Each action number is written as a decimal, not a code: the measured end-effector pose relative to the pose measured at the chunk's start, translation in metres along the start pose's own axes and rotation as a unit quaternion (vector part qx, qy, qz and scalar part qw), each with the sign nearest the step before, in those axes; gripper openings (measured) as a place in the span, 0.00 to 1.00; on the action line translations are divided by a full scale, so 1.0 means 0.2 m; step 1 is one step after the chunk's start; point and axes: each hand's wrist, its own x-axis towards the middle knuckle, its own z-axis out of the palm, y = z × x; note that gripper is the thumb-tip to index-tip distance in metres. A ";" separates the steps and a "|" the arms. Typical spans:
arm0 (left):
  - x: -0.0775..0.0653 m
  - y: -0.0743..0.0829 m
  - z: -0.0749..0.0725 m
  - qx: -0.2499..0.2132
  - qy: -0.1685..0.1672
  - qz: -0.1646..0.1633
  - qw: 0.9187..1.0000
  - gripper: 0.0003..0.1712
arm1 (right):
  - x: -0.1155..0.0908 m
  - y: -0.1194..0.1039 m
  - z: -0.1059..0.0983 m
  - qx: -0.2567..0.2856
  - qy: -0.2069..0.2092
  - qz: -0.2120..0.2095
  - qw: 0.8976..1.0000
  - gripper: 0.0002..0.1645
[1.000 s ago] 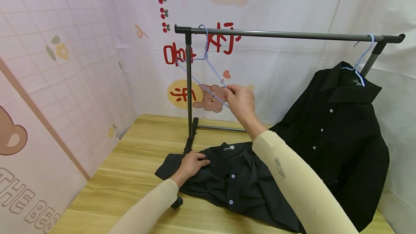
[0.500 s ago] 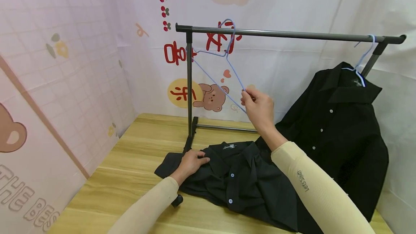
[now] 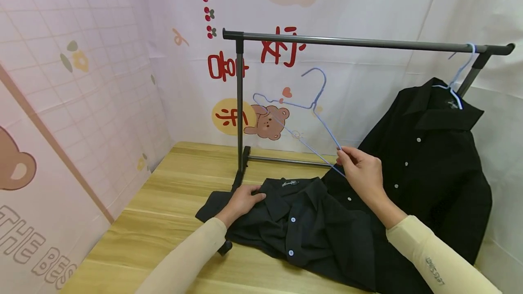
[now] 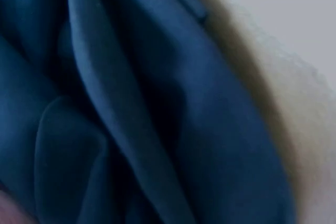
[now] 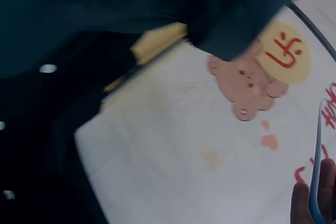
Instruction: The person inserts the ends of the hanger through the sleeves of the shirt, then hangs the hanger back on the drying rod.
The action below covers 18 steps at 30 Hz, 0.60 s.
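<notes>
The left hand rests on the lying black shirt, over the left foot of the rack; whether its fingers pinch cloth or merely press cannot be told. The shirt lies across that foot, front up, collar toward the rack. The blue hanger is tilted, its hook below the rack's rail and apart from it; thumb and fingers of the right hand pinch one arm. A second black shirt hangs at the rack's right end. Judged step: presenting the hanger to the lying shirt; the next move would call for a parted collar and a lowered hanger tip.
</notes>
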 end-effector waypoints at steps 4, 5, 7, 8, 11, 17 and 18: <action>0.01 0.01 0.00 -0.027 0.010 -0.002 1.000 0.20 | -0.11 0.10 -0.06 -0.025 -0.024 -0.022 0.999 0.09; 0.01 0.01 0.00 -0.031 0.014 -0.001 0.999 0.20 | -0.13 0.11 -0.08 -0.028 -0.031 -0.030 0.999 0.09; 0.02 0.01 0.00 -0.041 0.019 -0.003 0.999 0.20 | -0.16 0.15 -0.11 -0.031 -0.040 -0.046 0.998 0.10; 0.02 0.01 0.00 -0.046 0.020 -0.004 0.999 0.21 | -0.18 0.16 -0.13 -0.030 -0.044 -0.055 0.997 0.11; 0.03 0.01 -0.01 -0.076 0.019 -0.015 0.997 0.22 | -0.21 0.19 -0.19 -0.032 -0.052 -0.077 0.995 0.13; 0.05 -0.01 -0.04 -0.157 0.022 -0.035 0.987 0.19 | -0.24 0.23 -0.32 -0.076 -0.059 -0.095 0.991 0.13; 0.05 -0.01 -0.04 -0.166 0.023 -0.036 0.985 0.19 | -0.24 0.24 -0.34 -0.085 -0.060 -0.095 0.990 0.13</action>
